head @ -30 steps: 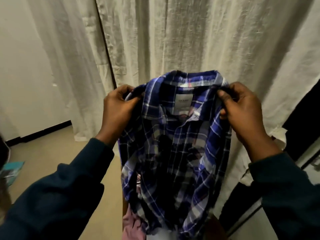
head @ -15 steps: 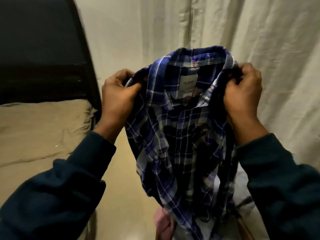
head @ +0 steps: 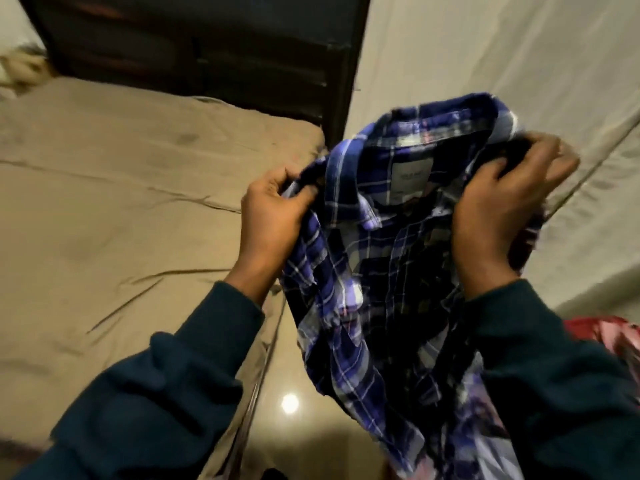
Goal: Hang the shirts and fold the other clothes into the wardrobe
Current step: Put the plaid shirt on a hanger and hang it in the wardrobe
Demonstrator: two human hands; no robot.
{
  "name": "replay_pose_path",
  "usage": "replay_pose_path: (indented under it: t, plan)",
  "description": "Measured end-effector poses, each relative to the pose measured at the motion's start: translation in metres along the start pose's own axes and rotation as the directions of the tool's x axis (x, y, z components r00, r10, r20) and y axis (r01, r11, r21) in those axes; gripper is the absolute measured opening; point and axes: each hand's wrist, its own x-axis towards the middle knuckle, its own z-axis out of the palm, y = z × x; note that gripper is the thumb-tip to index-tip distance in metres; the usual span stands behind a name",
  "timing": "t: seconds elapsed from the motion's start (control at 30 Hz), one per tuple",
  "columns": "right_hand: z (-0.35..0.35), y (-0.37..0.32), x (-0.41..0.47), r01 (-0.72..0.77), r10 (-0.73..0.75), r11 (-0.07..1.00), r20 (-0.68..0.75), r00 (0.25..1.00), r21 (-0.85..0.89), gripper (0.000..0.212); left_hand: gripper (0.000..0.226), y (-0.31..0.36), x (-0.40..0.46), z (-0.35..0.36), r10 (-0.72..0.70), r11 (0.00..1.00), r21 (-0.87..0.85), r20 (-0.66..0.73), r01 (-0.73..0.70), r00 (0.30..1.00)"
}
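Two grips: left hand (head: 273, 209) and right hand (head: 498, 209) pinch the plaid shirt (head: 381, 271) at its shoulders; light, limp cloth sags below; collar between

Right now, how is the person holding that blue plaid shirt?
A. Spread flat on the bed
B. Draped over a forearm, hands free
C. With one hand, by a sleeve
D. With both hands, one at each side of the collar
D: the left hand and the right hand each grip the blue plaid shirt beside its collar, so it hangs in the air next to the bed.
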Motion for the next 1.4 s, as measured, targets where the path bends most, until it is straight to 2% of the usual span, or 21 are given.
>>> replay_pose_path:
  t: [0.03,0.1,0.23,0.33,0.37,0.4,0.5,0.57,0.63,0.7,0.77,0.83,0.93,1.03,1.2,1.3,1.4]
  plan:
    - [0.021,0.0,-0.01,0.012,-0.011,1.0,-0.02,1.0,0.014,0.029,0.017,-0.01,0.007,-0.01,-0.003,1.0,0.016,-0.017,0.003,1.0]
    - [0.056,0.004,-0.03,0.04,-0.038,0.998,-0.026,0.999,0.045,0.031,0.012,-0.028,0.018,-0.028,-0.01,0.997,0.082,-0.056,0.015,0.998]
    - [0.121,0.001,-0.072,0.033,-0.039,0.993,0.049,0.998,0.109,0.03,0.002,-0.068,0.04,-0.07,-0.055,0.967,0.231,-0.23,0.109,0.972]
    - [0.154,-0.009,-0.095,0.002,-0.02,0.986,0.105,0.994,0.168,0.027,0.01,-0.082,0.047,-0.096,0.036,0.846,0.493,-0.431,0.202,0.902]
    - [0.164,-0.014,-0.101,-0.016,-0.01,0.982,0.138,0.99,0.187,0.024,0.009,-0.084,0.051,-0.105,0.032,0.803,0.536,-0.476,0.261,0.879]
    - [0.172,-0.019,-0.105,-0.03,-0.004,0.981,0.173,0.985,0.193,0.021,0.008,-0.086,0.055,-0.113,-0.032,0.78,0.532,-0.492,0.33,0.87]
    - [0.192,-0.035,-0.117,-0.049,0.022,0.993,0.244,0.97,0.104,0.014,0.022,-0.099,0.067,-0.127,-0.351,0.772,0.339,-0.477,0.537,0.806]
    - [0.205,-0.047,-0.13,-0.138,0.12,0.99,0.316,0.941,0.034,0.015,0.019,-0.104,0.065,-0.133,-0.46,0.816,0.104,-0.479,0.568,0.748]
    - [0.218,-0.054,-0.147,-0.3,0.299,0.952,0.379,0.876,-0.059,0.015,0.021,-0.104,0.062,-0.135,-0.539,0.821,-0.083,-0.437,0.565,0.72]
    - [0.233,-0.06,-0.165,-0.431,0.452,0.89,0.403,0.796,-0.148,0.013,0.021,-0.106,0.06,-0.141,-0.591,0.799,-0.162,-0.39,0.579,0.706]
    - [0.245,-0.064,-0.179,-0.542,0.531,0.834,0.416,0.738,-0.104,0.01,0.019,-0.113,0.057,-0.147,-0.604,0.791,-0.197,-0.404,0.579,0.687]
    - [0.259,-0.066,-0.188,-0.608,0.551,0.793,0.459,0.697,-0.029,0.011,0.012,-0.121,0.054,-0.152,-0.567,0.812,-0.198,-0.491,0.549,0.661]
    - [0.272,-0.068,-0.198,-0.586,0.502,0.81,0.498,0.707,0.015,0.014,0.009,-0.126,0.05,-0.155,-0.456,0.848,-0.109,-0.647,0.518,0.611]
    - [0.281,-0.073,-0.204,-0.502,0.4,0.861,0.497,0.77,0.084,0.021,0.014,-0.134,0.05,-0.154,-0.376,0.887,-0.138,-0.771,0.441,0.515]
    - [0.291,-0.072,-0.193,-0.306,0.125,0.923,0.568,0.814,0.235,0.027,0.018,-0.134,0.057,-0.144,-0.253,0.942,-0.152,-0.908,0.3,0.334]
    - [0.296,-0.066,-0.177,-0.164,-0.074,0.924,0.581,0.81,0.347,0.035,0.019,-0.126,0.063,-0.132,-0.1,0.979,-0.054,-0.967,0.197,0.233]
    - [0.304,-0.055,-0.156,-0.094,-0.254,0.865,0.592,0.765,0.492,0.035,0.021,-0.111,0.066,-0.115,0.008,0.995,0.018,-0.994,0.099,0.105]
